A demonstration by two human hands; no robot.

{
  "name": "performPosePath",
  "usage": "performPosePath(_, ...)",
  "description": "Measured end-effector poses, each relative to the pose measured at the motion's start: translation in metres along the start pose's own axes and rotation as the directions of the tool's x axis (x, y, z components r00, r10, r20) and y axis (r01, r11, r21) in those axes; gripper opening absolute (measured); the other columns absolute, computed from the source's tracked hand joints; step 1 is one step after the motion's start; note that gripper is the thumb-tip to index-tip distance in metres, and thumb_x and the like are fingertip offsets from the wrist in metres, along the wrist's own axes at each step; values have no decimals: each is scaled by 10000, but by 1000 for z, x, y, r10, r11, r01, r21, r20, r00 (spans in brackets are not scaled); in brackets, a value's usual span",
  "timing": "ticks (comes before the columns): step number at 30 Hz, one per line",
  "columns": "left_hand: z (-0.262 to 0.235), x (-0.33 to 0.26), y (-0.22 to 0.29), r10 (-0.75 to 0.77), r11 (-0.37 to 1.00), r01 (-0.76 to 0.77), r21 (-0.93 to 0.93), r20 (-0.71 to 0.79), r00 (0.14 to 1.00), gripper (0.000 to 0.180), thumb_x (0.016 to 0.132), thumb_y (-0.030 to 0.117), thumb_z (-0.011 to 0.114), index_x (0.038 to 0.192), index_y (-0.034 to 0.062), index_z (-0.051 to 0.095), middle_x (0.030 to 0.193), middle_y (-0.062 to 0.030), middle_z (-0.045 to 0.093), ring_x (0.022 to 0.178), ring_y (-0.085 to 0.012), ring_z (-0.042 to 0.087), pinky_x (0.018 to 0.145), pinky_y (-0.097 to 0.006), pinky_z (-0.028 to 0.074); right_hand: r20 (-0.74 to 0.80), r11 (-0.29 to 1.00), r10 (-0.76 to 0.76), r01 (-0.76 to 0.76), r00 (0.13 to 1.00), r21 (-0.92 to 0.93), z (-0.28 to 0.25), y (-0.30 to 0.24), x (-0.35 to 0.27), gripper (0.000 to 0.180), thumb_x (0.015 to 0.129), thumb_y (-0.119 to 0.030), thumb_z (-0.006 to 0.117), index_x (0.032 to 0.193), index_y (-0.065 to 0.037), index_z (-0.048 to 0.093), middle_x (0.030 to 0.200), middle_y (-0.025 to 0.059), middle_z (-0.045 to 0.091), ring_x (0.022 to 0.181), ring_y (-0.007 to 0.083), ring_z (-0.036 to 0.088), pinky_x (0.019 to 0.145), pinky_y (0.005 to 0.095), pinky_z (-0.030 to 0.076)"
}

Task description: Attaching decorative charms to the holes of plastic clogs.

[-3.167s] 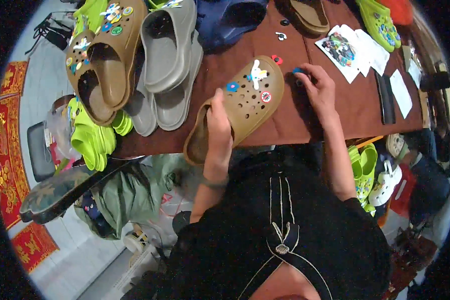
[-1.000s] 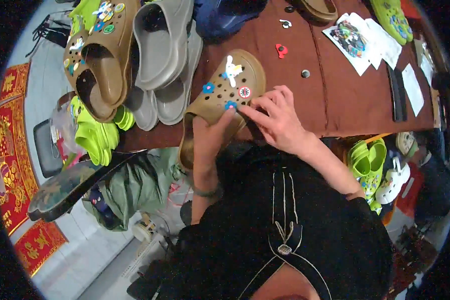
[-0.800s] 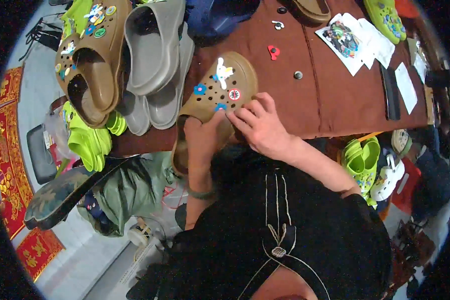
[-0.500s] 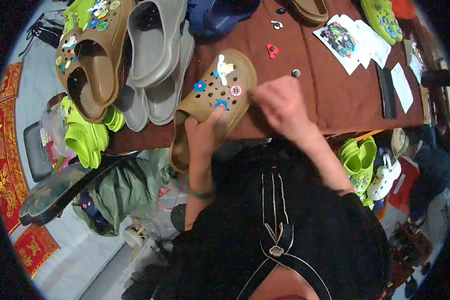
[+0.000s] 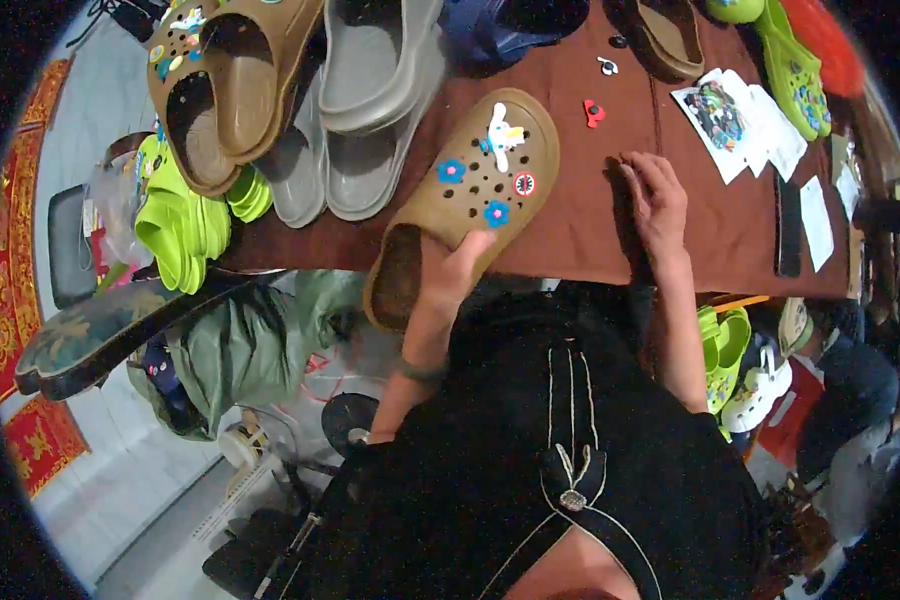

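My left hand (image 5: 448, 268) grips a brown clog (image 5: 483, 180) by its opening, fingers inside and thumb on top. The clog is tilted, toe pointing away to the right. On its top sit a white figure charm (image 5: 502, 137), two blue flower charms (image 5: 497, 213) and a round red-and-white charm (image 5: 524, 183). To the clog's right my right hand (image 5: 660, 205) is low over the brown cloth, thumb and index finger drawn together; anything between them is hidden. A red charm (image 5: 594, 113) lies on the cloth beyond it, with a white-and-black charm (image 5: 607, 66) farther off.
Grey clogs (image 5: 365, 120) and decorated brown clogs (image 5: 240, 90) stand on the left of the table (image 5: 570, 255). Green clogs (image 5: 180, 225) hang at its left edge. White packets (image 5: 735, 125), a black strip (image 5: 788, 228) and a green clog (image 5: 798, 80) lie right.
My right hand has moved off the clog's toe to the cloth, where a small dark button lay that is now out of sight. The clog stays in my left hand; the view has shifted.
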State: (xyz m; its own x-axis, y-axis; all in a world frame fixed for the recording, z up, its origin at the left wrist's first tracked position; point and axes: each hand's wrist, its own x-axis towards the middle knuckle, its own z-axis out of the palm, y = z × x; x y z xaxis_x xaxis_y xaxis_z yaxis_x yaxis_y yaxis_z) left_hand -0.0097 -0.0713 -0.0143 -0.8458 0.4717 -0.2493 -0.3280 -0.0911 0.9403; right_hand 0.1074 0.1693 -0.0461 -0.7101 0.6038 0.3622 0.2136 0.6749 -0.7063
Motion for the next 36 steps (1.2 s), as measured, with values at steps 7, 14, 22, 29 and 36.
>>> performPosePath(7,0,8,5,39,998,-40,42,18,999,450,817,39,632,1235,-38,484,1174,-89,574,1064,-170,562,900,-312,462,272,837,220,-324,937,441,9,-49,-8,164,871,-36,618,1028,13,624,996,80,639,953,148,597,841,264,463)
performPosePath(14,1,15,11,-22,977,2,-215,-92,995,489,970,376,444,1145,-67,554,1077,-97,631,925,-152,614,808,-304,495,353,853,-104,-99,930,512,18,-96,-7,151,802,-54,681,949,-25,660,945,85,664,906,222,616,831,322,466)
performPosePath(22,5,5,23,30,993,-11,115,-167,985,510,974,403,418,1004,-60,627,929,-65,663,840,-121,595,746,-304,477,245,886,-350,234,904,401,34,-118,-1,138,806,-140,685,935,-97,659,924,18,654,915,194,574,895,358,327)
performPosePath(29,-4,-4,17,29,950,29,312,-181,983,451,980,358,406,1012,-37,620,920,-65,642,812,-134,572,722,-312,459,363,920,-373,289,854,265,44,-129,16,127,789,-193,696,885,-127,646,1006,18,587,1023,240,463,916,398,278)
performPosePath(36,-1,-6,16,161,949,-119,292,-124,979,438,975,355,423,907,-32,616,809,-37,610,720,-111,527,635,-306,437,396,947,-321,284,860,150,39,-134,25,233,756,-244,719,910,-128,590,945,48,539,973,262,453,871,418,292)
